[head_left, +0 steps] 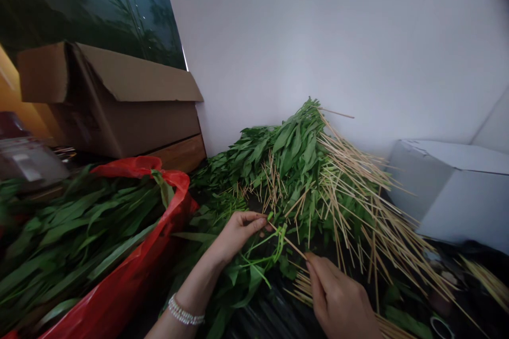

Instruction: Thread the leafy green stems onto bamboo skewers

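Note:
My left hand [237,234] is closed in a pinch on green leafy stems [265,254] near the middle of the view; a beaded bracelet [183,313] is on its wrist. My right hand [340,299] is closed on the end of a thin bamboo skewer [288,241] that runs up-left into the stems held by the left hand. Behind both hands lies a big heap of skewered greens [306,169] with several skewer ends fanning out to the right.
A red plastic bag [131,270] full of long green leaves sits at the left. A brown cardboard box [119,100] stands behind it, and a grey box [453,185] is at the right by the white wall. Black plastic sheet [262,318] lies under the hands.

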Demonstrator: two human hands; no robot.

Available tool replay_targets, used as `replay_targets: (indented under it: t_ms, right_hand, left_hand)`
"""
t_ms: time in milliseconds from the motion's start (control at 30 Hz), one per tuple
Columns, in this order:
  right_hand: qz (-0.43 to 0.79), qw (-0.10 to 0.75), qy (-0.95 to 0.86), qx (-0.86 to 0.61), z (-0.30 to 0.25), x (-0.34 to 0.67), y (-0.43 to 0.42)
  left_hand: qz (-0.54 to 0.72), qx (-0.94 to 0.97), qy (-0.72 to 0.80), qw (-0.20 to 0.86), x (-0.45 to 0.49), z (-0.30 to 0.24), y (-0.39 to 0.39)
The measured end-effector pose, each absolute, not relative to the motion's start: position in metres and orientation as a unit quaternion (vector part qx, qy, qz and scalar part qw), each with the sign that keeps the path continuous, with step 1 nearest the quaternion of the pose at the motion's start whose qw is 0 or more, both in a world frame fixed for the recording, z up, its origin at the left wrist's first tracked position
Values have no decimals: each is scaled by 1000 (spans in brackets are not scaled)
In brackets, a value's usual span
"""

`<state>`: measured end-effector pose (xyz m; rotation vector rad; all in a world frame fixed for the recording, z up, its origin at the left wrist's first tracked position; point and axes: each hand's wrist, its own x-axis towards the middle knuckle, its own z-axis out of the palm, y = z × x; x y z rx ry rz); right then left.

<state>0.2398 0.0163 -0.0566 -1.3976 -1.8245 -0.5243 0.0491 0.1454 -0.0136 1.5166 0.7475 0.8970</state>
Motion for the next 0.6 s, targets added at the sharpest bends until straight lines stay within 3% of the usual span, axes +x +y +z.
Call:
replay_targets:
  t_ms: [600]
  right_hand:
    - [-196,378,-724,-543,-59,239,16]
  left_hand:
    - [339,680,308,572,48,-20,148]
